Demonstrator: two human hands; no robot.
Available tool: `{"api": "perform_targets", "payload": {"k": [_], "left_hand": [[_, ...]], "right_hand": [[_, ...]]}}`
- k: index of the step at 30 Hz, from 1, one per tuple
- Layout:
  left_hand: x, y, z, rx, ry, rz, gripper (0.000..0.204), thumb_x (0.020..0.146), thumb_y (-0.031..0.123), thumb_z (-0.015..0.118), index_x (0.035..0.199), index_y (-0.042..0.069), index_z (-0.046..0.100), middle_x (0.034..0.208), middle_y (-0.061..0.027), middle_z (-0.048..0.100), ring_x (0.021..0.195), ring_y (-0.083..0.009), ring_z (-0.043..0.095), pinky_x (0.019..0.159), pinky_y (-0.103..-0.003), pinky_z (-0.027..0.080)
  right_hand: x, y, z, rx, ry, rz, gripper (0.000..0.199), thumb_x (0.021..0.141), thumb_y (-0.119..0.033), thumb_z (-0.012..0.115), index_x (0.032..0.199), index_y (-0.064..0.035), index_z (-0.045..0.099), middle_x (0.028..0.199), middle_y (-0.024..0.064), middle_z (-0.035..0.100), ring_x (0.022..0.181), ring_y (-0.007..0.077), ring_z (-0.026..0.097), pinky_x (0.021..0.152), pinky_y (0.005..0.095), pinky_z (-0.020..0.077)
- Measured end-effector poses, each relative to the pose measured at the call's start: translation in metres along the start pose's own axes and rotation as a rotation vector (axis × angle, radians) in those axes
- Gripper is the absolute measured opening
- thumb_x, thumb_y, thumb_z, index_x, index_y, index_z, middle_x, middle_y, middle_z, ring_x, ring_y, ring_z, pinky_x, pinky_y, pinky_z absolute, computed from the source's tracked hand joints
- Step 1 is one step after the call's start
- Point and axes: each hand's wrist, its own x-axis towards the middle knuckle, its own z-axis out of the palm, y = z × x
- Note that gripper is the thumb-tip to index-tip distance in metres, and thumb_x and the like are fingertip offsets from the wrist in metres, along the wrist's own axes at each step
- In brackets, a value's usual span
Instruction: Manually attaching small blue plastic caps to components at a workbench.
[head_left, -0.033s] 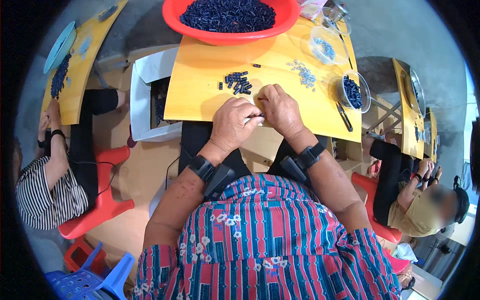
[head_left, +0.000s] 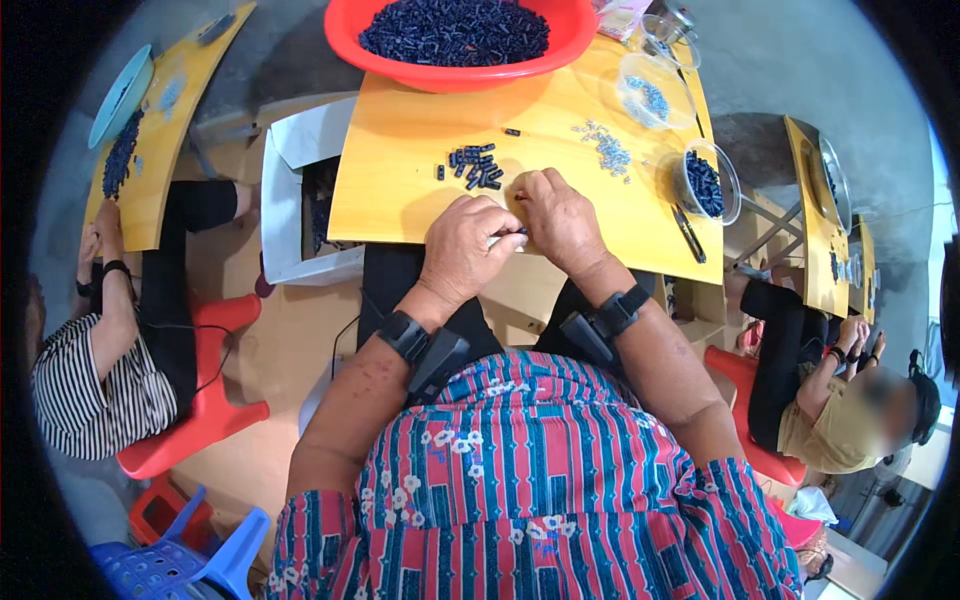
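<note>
At the table's front edge my left hand point(head_left: 466, 246) is closed in a pinch, with a sliver of something dark and something whitish showing at its fingertips. My right hand point(head_left: 560, 222) is closed too, its bent fingers almost meeting the left ones. What lies between the fingers is mostly hidden. Just beyond them is a loose pile of small dark blue-black pieces point(head_left: 474, 165), with single pieces lying apart from it. Right of the pile, small silvery metal parts point(head_left: 608, 150) are scattered on the yellow tabletop point(head_left: 400, 130).
A red basin point(head_left: 450, 78) full of dark pieces stands at the far edge. On the right are a clear tub point(head_left: 706, 184) of dark pieces, another clear tub point(head_left: 655, 92) with silvery parts and a black pen-like tool point(head_left: 689, 234). A white box point(head_left: 283, 195) stands left. Co-workers sit both sides.
</note>
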Motion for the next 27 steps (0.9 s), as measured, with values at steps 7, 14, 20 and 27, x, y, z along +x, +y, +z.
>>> {"api": "perform_targets", "payload": {"k": [7,14,20,27], "left_hand": [[0.002,-0.001,-0.003,0.001,0.044,0.036,0.011,0.071,0.01,0.077,0.077,0.006,0.069,0.075,-0.0075,0.064,0.075,-0.0278,0.061,0.069,-0.037,0.049],[0.006,-0.005,-0.001,-0.008,0.029,-0.004,0.009,0.075,0.01,0.076,0.079,0.005,0.07,0.074,-0.0069,0.063,0.073,-0.0243,0.061,0.067,-0.036,0.049],[0.011,-0.005,0.005,0.018,0.061,-0.099,0.012,0.079,0.015,0.077,0.084,0.005,0.072,0.077,-0.0079,0.067,0.07,-0.0234,0.064,0.066,-0.034,0.052],[0.014,-0.004,0.014,-0.085,0.097,-0.115,0.01,0.079,0.014,0.076,0.084,0.006,0.072,0.078,-0.0091,0.068,0.074,-0.026,0.065,0.067,-0.036,0.052]], "right_hand": [[-0.006,0.004,0.003,-0.011,0.039,-0.107,0.022,0.083,-0.008,0.067,0.104,-0.0103,0.061,0.095,0.0148,0.058,0.082,0.0378,0.063,0.072,0.0453,0.054],[0.0,0.017,0.006,0.17,0.121,-0.109,0.012,0.083,-0.005,0.068,0.095,-0.0068,0.065,0.092,0.0177,0.062,0.08,0.0363,0.064,0.07,0.0411,0.0539],[-0.003,0.024,0.004,0.788,0.109,0.298,0.014,0.089,-0.005,0.065,0.102,-0.0001,0.07,0.08,0.0062,0.068,0.068,0.012,0.062,0.064,0.0267,0.051],[-0.006,0.015,-0.012,0.916,0.054,0.395,0.015,0.094,-0.008,0.065,0.104,0.0019,0.071,0.07,-0.001,0.061,0.065,0.0063,0.055,0.062,0.0209,0.0473]]}}
